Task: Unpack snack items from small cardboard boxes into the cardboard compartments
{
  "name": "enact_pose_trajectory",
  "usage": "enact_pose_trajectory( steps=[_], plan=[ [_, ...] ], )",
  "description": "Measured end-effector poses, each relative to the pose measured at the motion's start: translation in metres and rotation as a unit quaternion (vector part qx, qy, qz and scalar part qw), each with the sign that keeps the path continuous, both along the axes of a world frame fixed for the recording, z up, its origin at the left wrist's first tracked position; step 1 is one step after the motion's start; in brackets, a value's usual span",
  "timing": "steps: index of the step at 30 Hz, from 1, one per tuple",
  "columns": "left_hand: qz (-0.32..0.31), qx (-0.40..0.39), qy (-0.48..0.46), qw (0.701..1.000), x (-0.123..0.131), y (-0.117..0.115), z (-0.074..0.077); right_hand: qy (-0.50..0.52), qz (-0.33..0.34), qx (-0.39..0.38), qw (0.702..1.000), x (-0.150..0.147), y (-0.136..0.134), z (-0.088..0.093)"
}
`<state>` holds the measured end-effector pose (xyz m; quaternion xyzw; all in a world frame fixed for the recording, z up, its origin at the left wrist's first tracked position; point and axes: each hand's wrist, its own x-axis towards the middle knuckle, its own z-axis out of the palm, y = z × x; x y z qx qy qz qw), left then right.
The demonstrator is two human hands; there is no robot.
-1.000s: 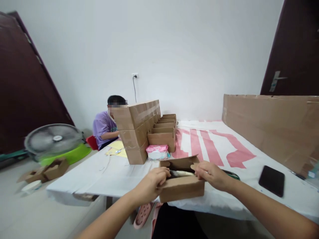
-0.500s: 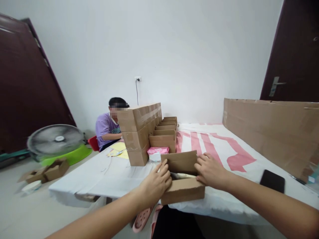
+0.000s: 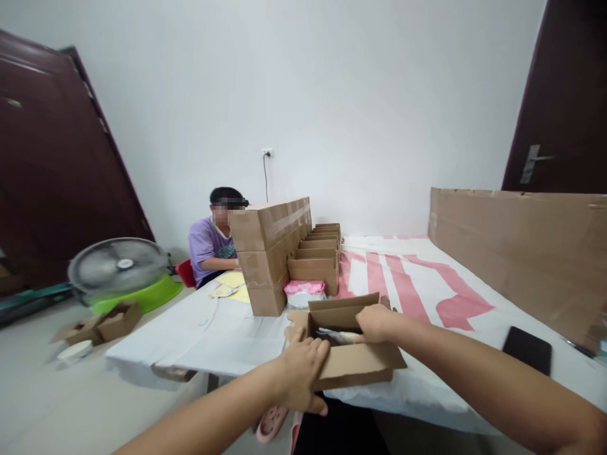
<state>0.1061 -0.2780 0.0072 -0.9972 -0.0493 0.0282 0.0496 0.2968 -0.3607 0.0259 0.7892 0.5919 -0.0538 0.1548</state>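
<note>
A small brown cardboard box [image 3: 360, 363] with raised flaps lies at the near table edge in front of me. My left hand [image 3: 303, 370] grips its near left corner, fingers over the edge and thumb lower down. My right hand [image 3: 377, 322] reaches in from the right, its curled fingers down inside the box and mostly hidden. Beside those fingers a pale, shiny item [image 3: 342, 336] shows in the box; its kind cannot be made out. Just beyond stands a pink-and-white pack [image 3: 305, 292].
Stacked closed boxes [image 3: 260, 262] stand left of a row of open boxes [image 3: 313, 268]. A person [image 3: 208, 249] sits behind the stack. A phone [image 3: 527, 349] lies right, near a long cardboard panel [image 3: 512, 246]. A fan [image 3: 126, 268] stands on the floor left.
The box's flaps have spread wider, and its left flap now shows. My right hand has moved from the right rim into the box. My left hand has slid down to the near left corner.
</note>
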Motion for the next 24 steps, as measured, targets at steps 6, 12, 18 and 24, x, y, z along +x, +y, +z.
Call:
enact_pose_trajectory(
  steps=[6,12,18,24],
  plan=[
    [0.029,-0.074,0.004,0.997,0.003,-0.002,0.009,0.064,0.006,-0.011,0.998,0.009,0.006,-0.006],
    [0.042,-0.057,-0.037,0.997,0.007,-0.002,-0.006,0.071,-0.016,0.089,0.993,0.012,-0.009,-0.018],
    [0.045,-0.047,-0.054,0.996,0.005,-0.001,-0.007,0.047,0.012,0.188,0.981,0.007,-0.024,-0.012],
    [0.045,-0.063,-0.036,0.996,0.009,0.004,0.002,0.079,0.031,0.328,0.941,0.020,-0.046,0.041]
  ],
)
